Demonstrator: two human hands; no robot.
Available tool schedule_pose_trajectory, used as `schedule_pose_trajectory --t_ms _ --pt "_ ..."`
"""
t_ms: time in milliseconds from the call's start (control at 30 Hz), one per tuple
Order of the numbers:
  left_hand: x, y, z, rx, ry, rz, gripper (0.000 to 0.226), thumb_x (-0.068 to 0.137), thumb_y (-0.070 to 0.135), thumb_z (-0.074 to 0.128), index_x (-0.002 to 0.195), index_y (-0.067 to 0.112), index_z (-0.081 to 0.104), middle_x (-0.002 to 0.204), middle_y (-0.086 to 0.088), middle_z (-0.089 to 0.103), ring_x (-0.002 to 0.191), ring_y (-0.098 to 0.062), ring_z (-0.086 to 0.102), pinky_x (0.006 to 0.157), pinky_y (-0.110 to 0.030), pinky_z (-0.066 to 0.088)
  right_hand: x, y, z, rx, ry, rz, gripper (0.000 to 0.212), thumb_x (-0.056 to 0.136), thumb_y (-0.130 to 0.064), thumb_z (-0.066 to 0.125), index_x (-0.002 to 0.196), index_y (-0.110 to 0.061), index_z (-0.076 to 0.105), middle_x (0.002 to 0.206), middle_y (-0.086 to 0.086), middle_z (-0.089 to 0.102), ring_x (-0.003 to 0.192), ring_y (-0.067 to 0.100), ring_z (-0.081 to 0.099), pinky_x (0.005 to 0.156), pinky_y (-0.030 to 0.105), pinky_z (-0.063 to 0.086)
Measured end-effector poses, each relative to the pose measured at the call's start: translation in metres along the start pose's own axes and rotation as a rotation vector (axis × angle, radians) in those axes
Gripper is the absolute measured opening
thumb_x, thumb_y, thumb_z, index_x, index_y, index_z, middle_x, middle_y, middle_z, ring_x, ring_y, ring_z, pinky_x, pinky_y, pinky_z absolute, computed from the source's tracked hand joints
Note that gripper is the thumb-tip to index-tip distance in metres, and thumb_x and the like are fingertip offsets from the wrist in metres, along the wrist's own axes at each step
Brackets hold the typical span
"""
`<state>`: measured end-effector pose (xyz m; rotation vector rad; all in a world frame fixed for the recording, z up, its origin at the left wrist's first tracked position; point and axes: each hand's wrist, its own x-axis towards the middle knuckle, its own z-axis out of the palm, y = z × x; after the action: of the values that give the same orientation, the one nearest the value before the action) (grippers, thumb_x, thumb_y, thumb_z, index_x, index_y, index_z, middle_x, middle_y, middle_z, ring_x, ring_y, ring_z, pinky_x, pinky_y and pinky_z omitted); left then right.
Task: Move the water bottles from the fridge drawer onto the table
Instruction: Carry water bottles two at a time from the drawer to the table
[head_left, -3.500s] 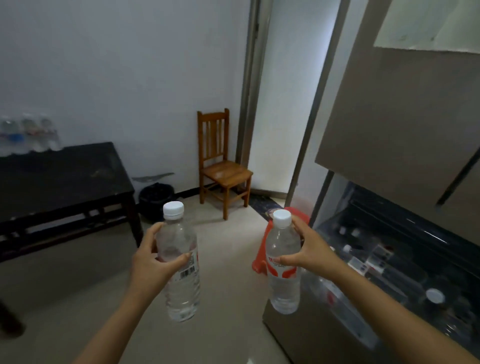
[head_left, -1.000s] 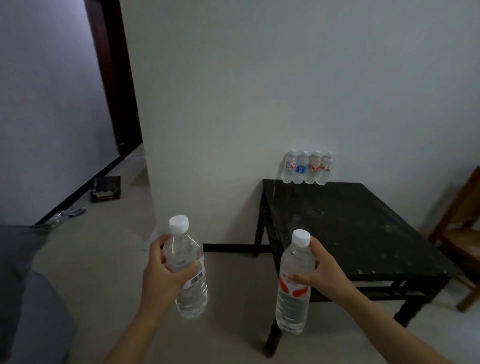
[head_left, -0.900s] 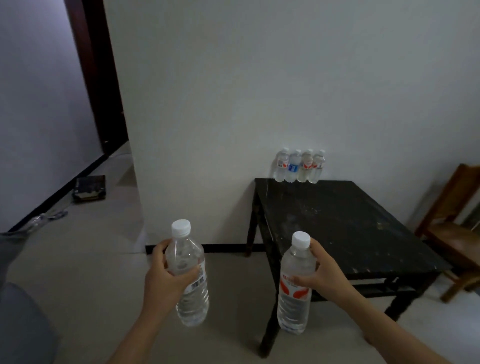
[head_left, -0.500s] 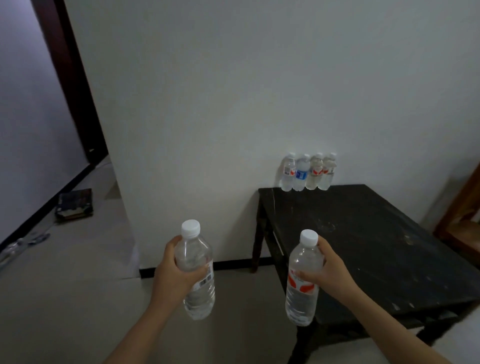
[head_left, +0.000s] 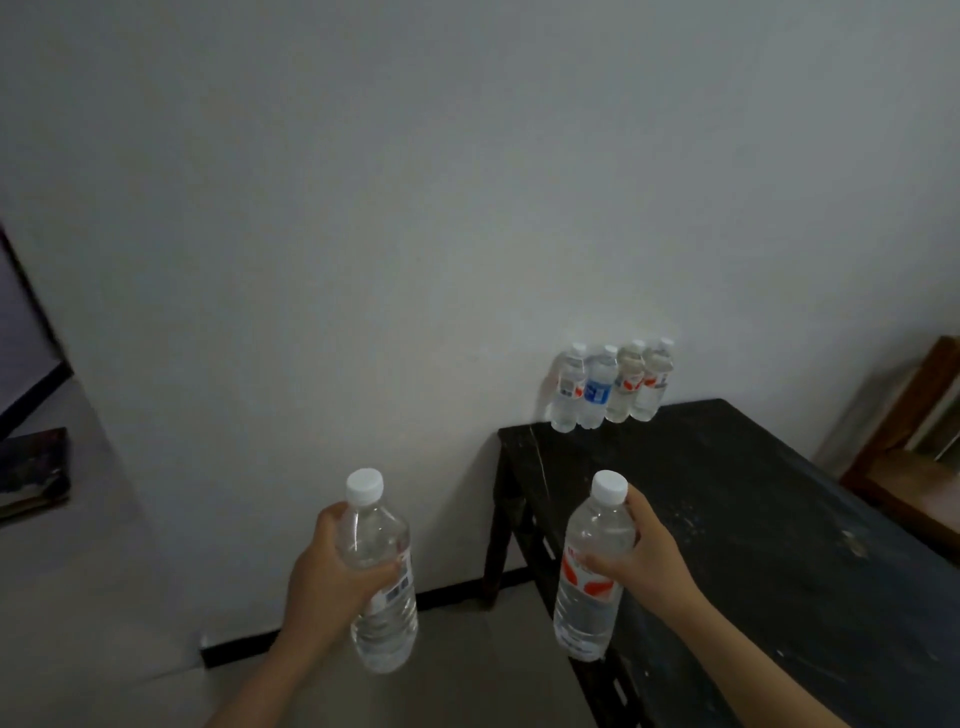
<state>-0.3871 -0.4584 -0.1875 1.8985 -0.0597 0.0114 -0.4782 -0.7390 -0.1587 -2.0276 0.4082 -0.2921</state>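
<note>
Clear plastic, white screw caps: two water bottles are held upright in front of the person, neither yet on the table (head_left: 737, 525). The left hand (head_left: 332, 577) has its fingers and thumb wrapped round the middle of the left bottle (head_left: 387, 631), which hangs over the floor (head_left: 104, 597), well left of the table. Its label is white with a dark barcode-like block; no writing can be read. The right hand (head_left: 652, 558) grips the right bottle (head_left: 589, 603) at the shoulder, thumb across the front, with the bottle in front of the table's near left edge. Its label is white with red curved marks, the print too blurred to read.

Four more bottles stand in a tight row (head_left: 613, 387) at the table's far left corner, against the wall (head_left: 415, 208). The second from the left has a blue label; the others show red on white. No brand is legible.

Black and scuffed, the tabletop carries pale specks and scratches. The wall is plain white, with a black skirting strip (head_left: 311, 629) at its foot, and the floor is pale. A brown wooden chair (head_left: 906, 457) shows at the right edge, beyond the table. At far left, a dark door frame (head_left: 31, 317) slants down, and a flat dark object (head_left: 31, 467) lies on the floor near it.
</note>
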Motion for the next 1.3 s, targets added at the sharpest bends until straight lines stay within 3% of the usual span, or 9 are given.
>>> schedule_pose_trajectory --t_ms 300,467,633,733,833,900,1000,1167,1300 --pt "0.176 0.014 0.046 0.02 -0.257 0.139 0.089 0.042 0.045 0.078 0.121 0.02 0.044 0.105 -0.005 0.062 0.096 -0.031 0.06 0.082 -0.039 0.048 0.083 0.007 0.015 -0.011 0.25 0.193 0.079 0.067 -0.009 0.078 0.131 -0.028 0.035 0.106 -0.008 0.054 0.105 0.019 0.055 0.078 0.031 0.05" --pt "0.23 0.011 0.091 0.022 -0.389 0.187 0.078 0.061 0.02 0.084 0.126 0.015 0.041 0.117 -0.012 0.059 0.103 -0.033 0.057 0.08 -0.037 0.044 0.082 0.019 0.007 -0.017 0.429 0.318 0.08 0.067 -0.006 0.077 0.131 -0.026 0.034 0.104 -0.009 0.05 0.103 0.017 0.051 0.072 0.024 0.048" --pt "0.243 0.014 0.148 -0.049 -0.552 0.153 0.071 0.063 0.014 0.082 0.122 0.014 0.042 0.104 -0.003 0.056 0.094 -0.027 0.056 0.08 -0.034 0.043 0.068 0.045 -0.009 0.001 0.586 0.46 0.078 0.066 -0.01 0.079 0.128 -0.031 0.037 0.113 0.001 0.053 0.105 0.023 0.055 0.086 0.046 0.052" --pt "0.24 0.019 0.181 -0.07 -0.595 0.171 0.058 0.063 0.008 0.082 0.107 0.019 0.046 0.091 0.0 0.057 0.088 -0.024 0.056 0.076 -0.03 0.041 0.064 0.061 -0.019 0.013 0.636 0.501 0.078 0.064 -0.009 0.08 0.126 -0.035 0.039 0.113 0.0 0.054 0.105 0.023 0.056 0.086 0.049 0.052" --pt "0.243 0.028 0.224 -0.061 -0.649 0.187 0.057 0.061 0.003 0.082 0.107 0.01 0.049 0.094 -0.004 0.057 0.087 -0.022 0.057 0.075 -0.028 0.039 0.073 0.084 -0.039 0.033 0.666 0.507 0.078 0.062 -0.006 0.081 0.123 -0.036 0.041 0.112 0.001 0.056 0.104 0.023 0.057 0.085 0.049 0.053" --pt "0.248 0.034 0.248 -0.05 -0.643 0.231 0.057 0.059 0.005 0.084 0.107 0.005 0.052 0.092 -0.004 0.059 0.086 -0.022 0.058 0.075 -0.028 0.04 0.083 0.097 -0.053 0.043 0.651 0.503 0.08 0.061 -0.004 0.081 0.124 -0.035 0.041 0.114 0.004 0.056 0.105 0.025 0.057 0.085 0.048 0.053" --pt "0.253 0.045 0.288 -0.038 -0.614 0.244 0.06 0.058 0.009 0.085 0.106 0.014 0.049 0.093 0.0 0.057 0.088 -0.018 0.055 0.077 -0.029 0.041 0.11 0.117 -0.077 0.021 0.609 0.478 0.081 0.061 -0.002 0.08 0.123 -0.036 0.04 0.118 0.003 0.054 0.109 0.024 0.054 0.086 0.043 0.052" --pt "0.264 0.05 0.346 -0.068 -0.492 0.171 0.065 0.058 0.014 0.085 0.109 0.02 0.044 0.1 0.0 0.057 0.097 -0.023 0.058 0.086 -0.034 0.045 0.163 0.139 -0.106 -0.038 0.54 0.456 0.069 0.062 -0.005 0.081 0.108 -0.039 0.042 0.104 -0.009 0.056 0.105 0.017 0.055 0.085 0.033 0.05" --pt "0.273 0.051 0.378 -0.063 -0.437 0.15 0.066 0.059 0.012 0.085 0.11 0.02 0.044 0.104 -0.001 0.056 0.1 -0.025 0.056 0.09 -0.036 0.045 0.202 0.155 -0.12 -0.038 0.486 0.435 0.068 0.061 -0.011 0.082 0.112 -0.035 0.044 0.11 -0.005 0.057 0.107 0.016 0.056 0.088 0.038 0.052"
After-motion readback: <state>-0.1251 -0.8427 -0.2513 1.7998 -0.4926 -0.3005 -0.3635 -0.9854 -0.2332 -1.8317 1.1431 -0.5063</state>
